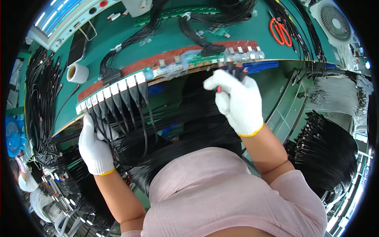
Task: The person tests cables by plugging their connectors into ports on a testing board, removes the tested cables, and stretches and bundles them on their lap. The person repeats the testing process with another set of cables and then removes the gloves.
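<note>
My left hand (94, 148), in a white knit glove with a yellow cuff, has its fingers round black cables (103, 122) at the left end of a long row of sockets. Several black plugs with white ends (120, 89) are seated side by side along that row, their cables hanging over the bench edge. My right hand (241, 100), gloved the same way, is raised at the right end of the row. Its fingers are closed on small black connectors (236, 72) with red tips, somewhat blurred. Behind the row runs a reddish-brown strip (150, 60).
On the green bench (118, 39) lie red-handled cutters (280, 31), a phone (81, 45) and a white roll (77, 73). A white fan (334, 23) stands top right. Black cable bundles (43, 102) hang left; another cable pile (327, 146) is at right.
</note>
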Action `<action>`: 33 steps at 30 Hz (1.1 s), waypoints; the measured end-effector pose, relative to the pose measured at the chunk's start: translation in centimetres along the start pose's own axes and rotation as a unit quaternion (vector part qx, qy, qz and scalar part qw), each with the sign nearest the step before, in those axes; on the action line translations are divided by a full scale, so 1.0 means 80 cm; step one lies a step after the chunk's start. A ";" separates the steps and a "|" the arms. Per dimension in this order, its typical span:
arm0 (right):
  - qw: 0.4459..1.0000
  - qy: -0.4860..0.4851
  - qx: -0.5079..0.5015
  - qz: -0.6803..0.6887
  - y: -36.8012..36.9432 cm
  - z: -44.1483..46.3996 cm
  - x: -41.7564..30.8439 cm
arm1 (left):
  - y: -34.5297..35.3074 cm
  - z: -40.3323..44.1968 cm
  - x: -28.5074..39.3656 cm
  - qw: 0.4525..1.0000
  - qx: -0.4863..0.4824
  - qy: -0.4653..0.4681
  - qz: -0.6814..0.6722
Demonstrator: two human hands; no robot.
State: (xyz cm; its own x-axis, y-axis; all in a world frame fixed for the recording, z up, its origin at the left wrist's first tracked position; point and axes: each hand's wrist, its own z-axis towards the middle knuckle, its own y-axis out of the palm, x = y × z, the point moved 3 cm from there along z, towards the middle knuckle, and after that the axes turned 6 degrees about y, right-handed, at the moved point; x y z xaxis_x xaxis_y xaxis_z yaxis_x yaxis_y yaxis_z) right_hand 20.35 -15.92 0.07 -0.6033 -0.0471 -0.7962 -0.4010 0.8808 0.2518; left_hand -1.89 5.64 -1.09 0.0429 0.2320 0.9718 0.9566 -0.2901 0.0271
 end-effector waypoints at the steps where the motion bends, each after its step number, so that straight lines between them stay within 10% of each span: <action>1: 1.000 0.013 -0.011 0.006 -0.005 0.007 0.003 | 0.002 -0.002 -0.002 1.000 0.006 0.022 0.012; 14: 0.999 -0.013 0.006 0.052 -0.010 0.013 0.009 | -0.011 -0.013 0.000 0.998 0.047 0.021 0.042; 22: 0.999 -0.020 -0.029 0.032 -0.006 0.007 0.007 | 0.003 0.004 -0.007 0.987 -0.146 -0.057 -0.017; 33: 0.999 -0.019 -0.010 0.036 -0.017 0.002 0.013 | -0.012 0.013 -0.019 0.999 -0.018 -0.038 -0.023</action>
State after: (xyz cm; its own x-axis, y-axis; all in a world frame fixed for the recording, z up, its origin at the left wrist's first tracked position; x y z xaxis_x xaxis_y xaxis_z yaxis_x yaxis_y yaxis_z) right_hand 20.33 -17.09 -1.19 -0.6041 0.0344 -0.7962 -0.3711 0.8720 0.3192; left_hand -2.56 6.51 -2.87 0.0222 0.3147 0.9489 0.9474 -0.3096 0.0805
